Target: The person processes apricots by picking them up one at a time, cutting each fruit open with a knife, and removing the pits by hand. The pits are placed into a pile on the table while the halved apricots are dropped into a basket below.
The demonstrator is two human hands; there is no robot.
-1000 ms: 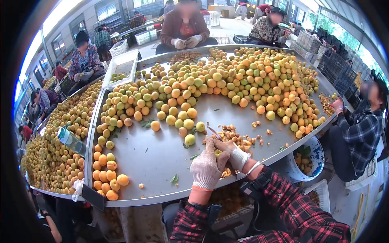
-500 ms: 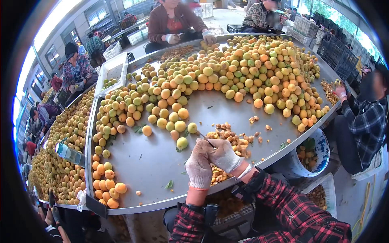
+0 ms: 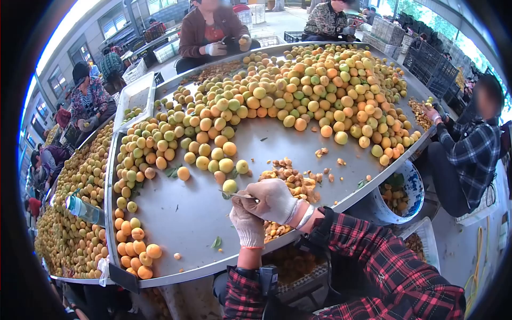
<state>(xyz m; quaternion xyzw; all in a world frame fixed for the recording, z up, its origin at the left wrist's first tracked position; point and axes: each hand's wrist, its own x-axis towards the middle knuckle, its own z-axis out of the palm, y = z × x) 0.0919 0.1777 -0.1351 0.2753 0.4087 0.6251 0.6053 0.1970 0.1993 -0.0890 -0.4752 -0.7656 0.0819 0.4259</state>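
My right hand [image 3: 273, 199], in a soiled white knit glove, is closed around a thin knife-like metal tool [image 3: 234, 194] whose tip points left. Right below and touching it, my left hand [image 3: 248, 226], gloved too, is curled closed; whatever its fingers hold is hidden. Just beyond the tool lies a yellow-green apricot [image 3: 230, 185]. A heap of split apricot pieces and pits [image 3: 290, 178] lies on the metal table [image 3: 186, 224] behind and beside my right hand. Whole apricots [image 3: 298, 90] are piled across the far side.
A raised rim edges the table. To the right stand a blue-and-white bucket [image 3: 415, 200] and a white crate [image 3: 426, 242]. On the left, a water bottle [image 3: 85, 209] lies among more apricots. Co-workers sit across, at left and at right [image 3: 469, 154].
Both my hands shift slightly left together, and the tool swings from a steep slant to nearly level. The co-worker opposite has drawn one hand back from the pile and now holds an apricot.
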